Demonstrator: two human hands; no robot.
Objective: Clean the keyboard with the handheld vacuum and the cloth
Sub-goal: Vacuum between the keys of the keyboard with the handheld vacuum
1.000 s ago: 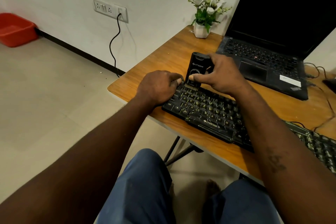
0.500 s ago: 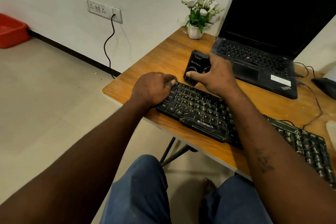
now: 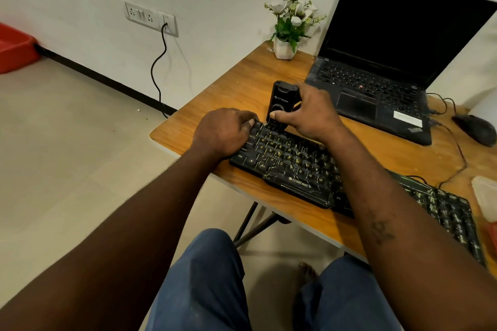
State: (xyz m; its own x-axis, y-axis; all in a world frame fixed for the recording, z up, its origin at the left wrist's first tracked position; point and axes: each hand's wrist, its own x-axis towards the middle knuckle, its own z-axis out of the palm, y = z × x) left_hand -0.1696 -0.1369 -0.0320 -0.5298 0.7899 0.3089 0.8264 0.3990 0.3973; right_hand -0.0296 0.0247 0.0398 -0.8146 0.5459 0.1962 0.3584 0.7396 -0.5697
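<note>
A black keyboard [image 3: 295,166] with yellow legends lies along the near edge of the wooden table [image 3: 242,80]. My left hand [image 3: 223,131] lies on its left end with fingers curled over the edge, holding it. My right hand [image 3: 309,113] grips a small black handheld vacuum [image 3: 281,101], which stands nearly upright with its nozzle on the keys at the top-left corner, just right of my left thumb. A pale cloth [image 3: 485,196] lies at the far right of the table, cut off by the frame.
An open black laptop [image 3: 382,80] sits behind the keyboard, with a black mouse [image 3: 476,129] and its cable to the right. A white pot of flowers [image 3: 289,32] stands at the back corner. A wall socket with a black cord [image 3: 158,62] is on the left.
The vacuum stays at the keyboard's top-left keys and stands slightly more upright. My left hand keeps its hold. My head has shifted a little.
</note>
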